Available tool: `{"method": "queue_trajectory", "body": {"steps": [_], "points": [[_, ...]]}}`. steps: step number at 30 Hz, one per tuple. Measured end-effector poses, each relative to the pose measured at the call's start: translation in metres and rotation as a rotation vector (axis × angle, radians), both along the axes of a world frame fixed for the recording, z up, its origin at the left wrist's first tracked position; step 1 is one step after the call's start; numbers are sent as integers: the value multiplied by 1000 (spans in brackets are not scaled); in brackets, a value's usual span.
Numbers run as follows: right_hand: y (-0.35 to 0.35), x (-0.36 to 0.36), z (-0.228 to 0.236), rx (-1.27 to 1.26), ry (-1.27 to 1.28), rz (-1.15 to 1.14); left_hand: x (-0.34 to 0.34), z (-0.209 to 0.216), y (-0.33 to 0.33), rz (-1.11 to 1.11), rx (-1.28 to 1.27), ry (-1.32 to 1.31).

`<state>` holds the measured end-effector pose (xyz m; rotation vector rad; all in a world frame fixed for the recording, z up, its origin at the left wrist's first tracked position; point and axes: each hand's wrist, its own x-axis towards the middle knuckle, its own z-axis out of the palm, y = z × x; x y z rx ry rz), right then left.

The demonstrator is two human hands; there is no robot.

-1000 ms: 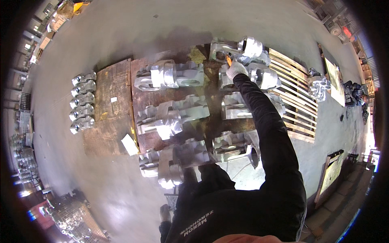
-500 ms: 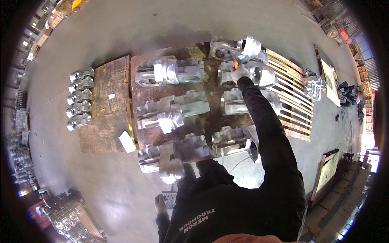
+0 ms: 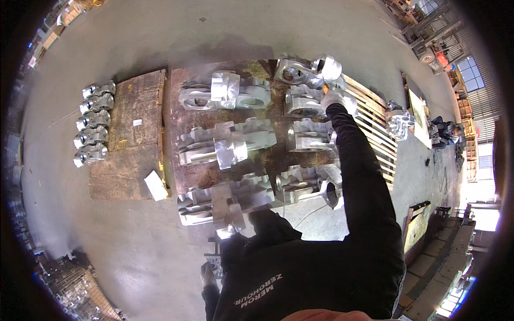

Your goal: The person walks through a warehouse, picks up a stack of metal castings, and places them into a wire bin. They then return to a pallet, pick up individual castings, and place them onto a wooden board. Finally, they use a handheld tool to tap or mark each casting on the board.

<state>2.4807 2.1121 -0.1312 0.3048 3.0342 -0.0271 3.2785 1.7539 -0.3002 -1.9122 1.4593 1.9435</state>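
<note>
My right arm reaches far forward over rows of silvery cast metal parts. My right hand (image 3: 334, 98), in a pale glove, is closed around a small slim tool with an orange part (image 3: 325, 88). It is at the large ringed end of a connecting-rod-like casting (image 3: 304, 101), second from the far end of the right column. My left hand (image 3: 208, 274), also gloved, hangs low by my side, beside a grey patterned object (image 3: 215, 263). Whether it grips that object does not show; its fingers are too small to read.
Several more castings (image 3: 227, 142) lie on a brown board (image 3: 184, 120). A slatted wooden pallet (image 3: 369, 115) lies to the right. Left stands another wooden board (image 3: 126, 174) with a white sheet (image 3: 156, 185) and a row of smaller castings (image 3: 94, 121). A forklift-like vehicle (image 3: 428, 56) stands far right.
My right hand has moved right along the casting, from its middle toward its ringed end. The view has shifted slightly, so the boards and castings sit further left.
</note>
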Motion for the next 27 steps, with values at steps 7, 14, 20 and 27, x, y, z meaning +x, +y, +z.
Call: {"method": "queue_trajectory", "body": {"steps": [7, 14, 20, 27], "points": [[-36, 53, -3, 20, 37, 188, 6, -31, -86, -78, 77, 32], [-94, 152, -49, -81, 39, 36, 17, -43, -233, -6, -9, 120], [-74, 305, -27, -21, 19, -298, 48, -31, -307, 67, -18, 52], [-65, 370, -2, 22, -72, 411, 66, -64, -278, 25, 103, -106]]}}
